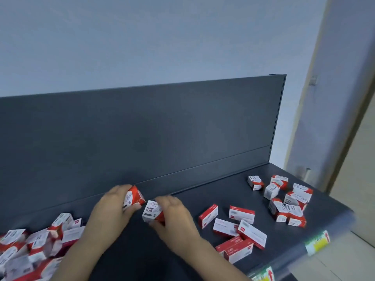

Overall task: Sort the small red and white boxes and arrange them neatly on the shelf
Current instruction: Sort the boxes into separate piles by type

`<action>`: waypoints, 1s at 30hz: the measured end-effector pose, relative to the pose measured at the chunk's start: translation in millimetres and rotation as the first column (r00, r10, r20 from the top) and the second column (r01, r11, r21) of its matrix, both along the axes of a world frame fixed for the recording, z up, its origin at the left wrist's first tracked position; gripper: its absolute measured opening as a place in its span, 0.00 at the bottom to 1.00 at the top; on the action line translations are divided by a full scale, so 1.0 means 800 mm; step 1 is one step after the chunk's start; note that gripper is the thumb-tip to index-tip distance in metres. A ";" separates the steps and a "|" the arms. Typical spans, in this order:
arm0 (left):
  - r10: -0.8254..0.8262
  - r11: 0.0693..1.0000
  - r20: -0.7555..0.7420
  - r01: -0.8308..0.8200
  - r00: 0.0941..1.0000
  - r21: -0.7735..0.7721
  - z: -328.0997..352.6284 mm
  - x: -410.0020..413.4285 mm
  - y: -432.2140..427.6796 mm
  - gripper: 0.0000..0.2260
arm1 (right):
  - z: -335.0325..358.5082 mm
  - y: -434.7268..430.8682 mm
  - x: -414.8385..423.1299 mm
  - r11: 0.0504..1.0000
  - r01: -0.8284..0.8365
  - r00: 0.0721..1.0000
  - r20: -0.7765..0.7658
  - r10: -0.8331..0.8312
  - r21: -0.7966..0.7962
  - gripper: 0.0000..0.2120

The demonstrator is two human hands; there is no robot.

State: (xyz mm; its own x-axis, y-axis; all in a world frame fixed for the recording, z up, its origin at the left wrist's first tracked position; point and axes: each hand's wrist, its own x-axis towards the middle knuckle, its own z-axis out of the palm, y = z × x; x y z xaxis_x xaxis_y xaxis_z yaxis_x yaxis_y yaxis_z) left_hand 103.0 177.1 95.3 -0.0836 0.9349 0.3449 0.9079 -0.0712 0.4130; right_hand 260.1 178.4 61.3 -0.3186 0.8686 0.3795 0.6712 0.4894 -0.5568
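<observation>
Shelf [229, 191], dark grey, is carrying red and white boxes: a heap [30, 248] is lying left, long boxes [239, 230] are lying scattered centre-right, and a cluster [288, 201] is sitting far right.

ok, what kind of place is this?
Probably a shop aisle, or a mock-up of one: dark metal shelf with a slotted back panel, price labels on its front rail, small red and white boxes lying loose.

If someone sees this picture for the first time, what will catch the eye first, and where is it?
First, the two hands at mid-shelf: the left hand holds a red and white box, and the right hand holds a PAPER CLIPS box beside it. Next come the heap of boxes at lower left and the loose boxes scattered at right on the dark shelf.
</observation>
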 end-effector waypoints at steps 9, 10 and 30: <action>-0.062 0.998 0.018 0.063 0.998 -0.014 -0.010 0.233 0.058 0.22 | -0.013 0.043 0.227 0.999 0.043 0.999 0.028 -0.042 -0.024 0.22; -0.072 0.997 0.019 0.073 0.997 -0.019 -0.011 0.257 0.065 0.22 | -0.013 0.049 0.252 0.998 0.055 0.998 0.033 -0.055 -0.022 0.22; -0.319 0.912 -0.074 0.285 0.945 -0.295 -0.053 0.520 0.173 0.22 | -0.038 0.123 0.497 0.842 0.527 0.849 0.128 -0.513 -0.116 0.23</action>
State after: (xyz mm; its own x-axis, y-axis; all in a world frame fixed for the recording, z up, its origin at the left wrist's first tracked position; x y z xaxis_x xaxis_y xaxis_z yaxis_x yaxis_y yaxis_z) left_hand 519.1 315.6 52.7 0.2430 0.9682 0.0592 0.9044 -0.2482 0.3470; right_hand 657.8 276.6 31.1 0.1689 0.9579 0.2321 0.8541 -0.0247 -0.5195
